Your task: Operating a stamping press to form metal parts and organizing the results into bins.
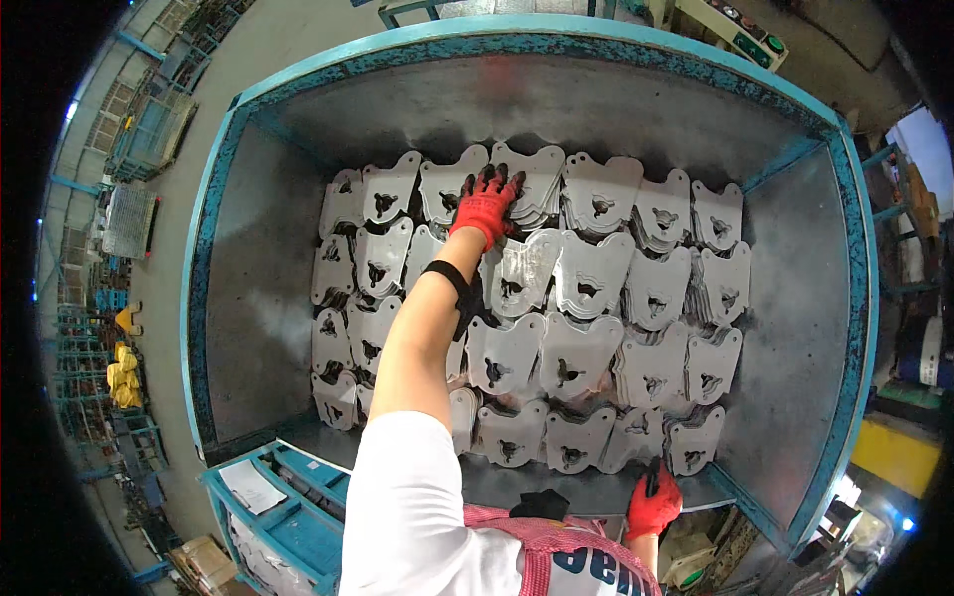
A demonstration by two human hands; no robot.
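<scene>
My left hand (487,207), in a red glove with black fingertips, reaches across to the far rows of flat grey metal plates (606,184). Its fingers are spread and lie on the plates, with nothing seen gripped. The plates are stacked in several rows, each with a dark cut-out hole and rounded corner lobes. At the near right, my right hand (654,504), gloved the same way, is curled at the near edge of the big metal bin (863,298). Its fingers are partly hidden there, close to the nearest row. My left forearm covers some plates on the left.
The bin has high grey walls and a worn blue rim. A blue frame (303,521) with a paper sheet on it stands at the near left. Farther left are racks, a yellow bundle (123,377) and a cardboard box (209,561). A yellow block (897,455) sits at the right.
</scene>
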